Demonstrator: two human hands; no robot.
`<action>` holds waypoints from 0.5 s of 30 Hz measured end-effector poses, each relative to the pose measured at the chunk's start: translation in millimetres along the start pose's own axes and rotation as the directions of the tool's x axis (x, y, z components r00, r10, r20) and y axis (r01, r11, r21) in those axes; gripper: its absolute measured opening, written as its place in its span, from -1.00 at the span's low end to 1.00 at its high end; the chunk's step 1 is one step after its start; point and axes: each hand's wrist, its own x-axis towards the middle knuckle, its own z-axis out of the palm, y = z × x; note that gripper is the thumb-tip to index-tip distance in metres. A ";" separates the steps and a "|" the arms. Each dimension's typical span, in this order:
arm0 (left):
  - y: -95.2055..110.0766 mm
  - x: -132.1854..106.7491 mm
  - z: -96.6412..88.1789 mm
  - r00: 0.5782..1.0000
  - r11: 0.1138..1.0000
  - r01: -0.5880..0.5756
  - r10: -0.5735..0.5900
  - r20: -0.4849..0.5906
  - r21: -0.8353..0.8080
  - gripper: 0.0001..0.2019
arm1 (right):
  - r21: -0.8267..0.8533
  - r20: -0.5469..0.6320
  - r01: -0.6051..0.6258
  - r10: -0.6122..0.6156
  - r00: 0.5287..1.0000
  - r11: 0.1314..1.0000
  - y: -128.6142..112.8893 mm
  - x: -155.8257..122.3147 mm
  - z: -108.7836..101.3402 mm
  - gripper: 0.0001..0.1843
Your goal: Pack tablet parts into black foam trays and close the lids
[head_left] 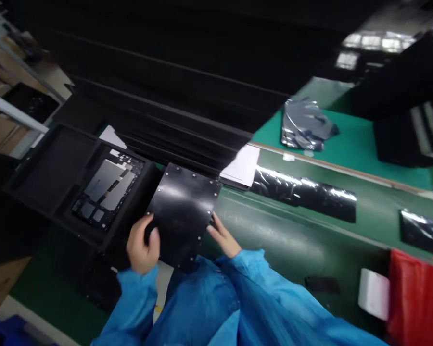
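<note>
A flat black rectangular panel (183,211) with small silver studs along its edges lies slightly tilted in front of my body. My left hand (143,245) grips its left edge, thumb raised at the side. At the opposite edge, my right hand (224,235) has its fingers against the panel, some of them hidden beneath it. Left of the panel, a black foam tray (63,163) holds an opened tablet-like device (110,187) with bare metal plates and circuitry showing.
Beyond the hands hangs a large black curtain or cover (173,86). White papers (241,166), black glossy sheets (306,192) and a silvery plastic bag (306,126) lie on the green bench. A red bag (416,298) and a white object (373,294) are at right.
</note>
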 end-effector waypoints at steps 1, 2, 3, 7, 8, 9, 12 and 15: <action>11.7 18.2 11.6 0.993 0.996 -0.036 0.026 0.117 0.079 -0.54 | 0.030 0.012 0.018 -0.018 1.000 0.999 -6.6 -6.5 9.3 0.06; 24.5 32.2 25.0 0.981 0.985 -0.047 0.015 0.192 0.165 -0.47 | 0.048 0.019 0.017 -0.018 1.000 0.999 -14.8 -10.8 16.3 0.16; 38.2 40.4 38.5 0.976 0.966 -0.033 -0.025 0.216 0.258 -0.41 | 0.072 0.024 0.014 -0.015 1.000 0.997 -23.9 -13.8 19.4 0.20; 96.6 5.4 74.4 0.973 0.911 0.095 -0.170 0.156 0.402 -0.38 | 0.244 0.044 0.169 -0.185 0.982 0.955 -43.0 -39.7 -23.3 0.02; 111.2 -17.1 79.8 0.968 0.930 0.085 -0.163 0.193 0.357 -0.42 | 0.270 0.009 0.206 -0.217 0.976 0.941 -36.8 -54.3 -46.6 -0.04; 125.9 -42.8 86.6 0.955 0.960 0.056 -0.132 0.265 0.275 -0.47 | 0.276 -0.046 0.221 -0.217 0.975 0.935 -24.7 -72.2 -73.2 -0.08; 174.0 -127.7 133.1 0.868 0.996 0.059 -0.020 0.496 -0.063 -0.59 | 0.215 -0.257 0.153 -0.095 0.962 0.964 40.3 -130.8 -163.3 -0.11; 222.4 -195.3 222.4 0.787 0.931 0.332 -0.185 0.589 -0.152 -0.67 | 0.139 -0.420 0.084 -0.018 0.907 0.987 116.5 -166.0 -247.7 -0.09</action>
